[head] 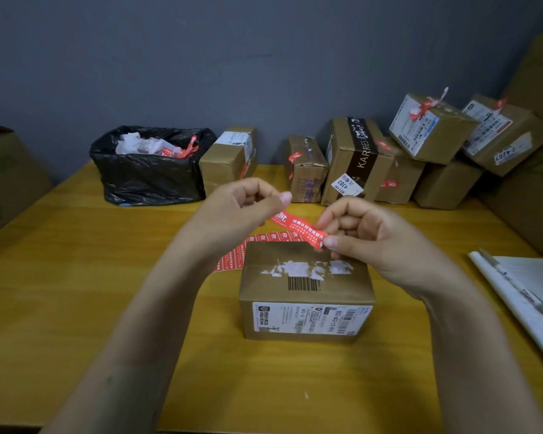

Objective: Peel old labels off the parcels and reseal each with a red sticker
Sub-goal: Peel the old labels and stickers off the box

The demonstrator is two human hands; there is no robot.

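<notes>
Both hands hold one red sticker [300,228] in the air above the far edge of a small cardboard parcel [306,292]. The left hand [245,205] pinches the sticker's upper left end between thumb and curled fingers; the right hand [361,233] pinches its lower right end, so the strip stretches slanting between the two grips, clear of the parcel's top. That top shows torn white label remnants [308,269] and a printed barcode, and a shipping label [311,317] covers the near side. A sheet of red stickers [254,249] lies on the yellow table [76,292] just behind the parcel. Farther back stand a black rubbish bag [148,173] holding peeled scraps and a row of parcels [358,158], several bearing red stickers. A notebook with a pen [521,292] lies at the right.
</notes>
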